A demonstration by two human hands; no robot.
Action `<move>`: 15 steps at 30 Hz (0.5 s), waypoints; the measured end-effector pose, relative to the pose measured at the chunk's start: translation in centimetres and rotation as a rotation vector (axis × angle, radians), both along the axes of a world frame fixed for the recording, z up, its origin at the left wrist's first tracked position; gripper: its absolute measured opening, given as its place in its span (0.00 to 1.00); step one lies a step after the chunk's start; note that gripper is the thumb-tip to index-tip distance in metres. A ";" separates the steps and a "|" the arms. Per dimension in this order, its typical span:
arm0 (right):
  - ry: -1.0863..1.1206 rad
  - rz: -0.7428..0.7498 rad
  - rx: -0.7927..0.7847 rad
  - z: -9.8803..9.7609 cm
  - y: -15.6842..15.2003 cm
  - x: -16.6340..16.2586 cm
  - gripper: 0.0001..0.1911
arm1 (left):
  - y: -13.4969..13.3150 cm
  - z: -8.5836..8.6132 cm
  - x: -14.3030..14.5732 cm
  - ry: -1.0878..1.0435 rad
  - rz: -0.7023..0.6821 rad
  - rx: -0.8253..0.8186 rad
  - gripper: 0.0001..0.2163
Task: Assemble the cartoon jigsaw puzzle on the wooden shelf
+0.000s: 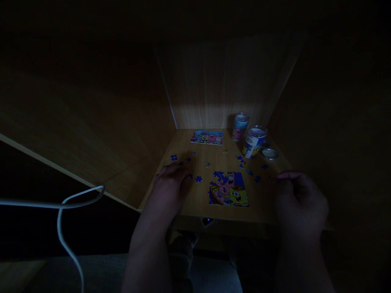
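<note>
Head view, v. dim: the part-built SpongeBob jigsaw [229, 189] lies flat nr the front edge of the wooden desktop [192, 205], btwn the two hands, a bit nearer the L hand than the R. L hand [170, 181] is palm-down on the desktop among loose pcs, fingers bent; can't tell if it grips one. A loose blue pc [198, 179] sits btwn it and the jigsaw. R hand [301, 199] is well off to the jigsaw's R, fingers curled in, thumb and index close together; can't tell if a pc is btwn them. Jigsaw pic: yellow SpongeBob lower R, pink Patrick mid, blue bkgd upper R, brown area lower L; R and bottom edges straight, upper L ragged w/ tabs and a gap. Behind: a cartoon panel [207, 137] flat nr the back wall, plus rear canister [240, 127], front canister [254, 143] and round lid [270, 154] at back R.
</note>
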State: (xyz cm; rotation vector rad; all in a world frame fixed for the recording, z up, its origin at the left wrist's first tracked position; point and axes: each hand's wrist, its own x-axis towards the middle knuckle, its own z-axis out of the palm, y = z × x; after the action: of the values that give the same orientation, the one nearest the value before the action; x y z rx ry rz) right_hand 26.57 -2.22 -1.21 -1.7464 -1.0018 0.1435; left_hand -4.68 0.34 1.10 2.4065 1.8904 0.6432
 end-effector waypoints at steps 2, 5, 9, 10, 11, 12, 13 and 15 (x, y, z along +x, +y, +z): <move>-0.007 0.002 0.001 -0.1 0.1 0.1 0.11 | 0.2 -0.2 0.0 -0.011 -0.004 -0.019 0.10; -0.015 0.002 -0.014 -0.4 0.2 0.2 0.11 | 0.4 -0.4 -0.1 -0.043 -0.030 -0.036 0.10; 0.002 -0.002 -0.021 -0.6 0.2 0.2 0.11 | 0.5 -0.4 -0.5 -0.075 -0.053 -0.034 0.08; 0.003 0.000 -0.017 -0.5 0.2 0.2 0.11 | 0.5 -0.4 -0.6 -0.080 -0.049 -0.034 0.07; 0.004 0.004 -0.009 -0.4 0.2 0.2 0.11 | 0.5 -0.4 -0.7 -0.085 -0.045 -0.035 0.06; 0.003 0.008 -0.003 -0.3 0.1 0.1 0.11 | 0.5 -0.4 -0.8 -0.094 -0.041 -0.038 0.05; 0.003 0.011 0.000 -0.3 0.1 0.1 0.11 | 0.5 -0.4 -0.8 -0.107 -0.037 -0.041 0.04; -0.001 0.011 -0.006 -0.1 0.1 0.1 0.11 | 0.4 -0.3 -0.9 -0.143 -0.037 -0.056 0.03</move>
State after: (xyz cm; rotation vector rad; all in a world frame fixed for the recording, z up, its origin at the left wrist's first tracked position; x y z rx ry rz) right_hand 26.64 -2.11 -1.35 -1.7466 -1.0129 0.1530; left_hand -5.55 0.78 0.84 2.2895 1.7807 0.7286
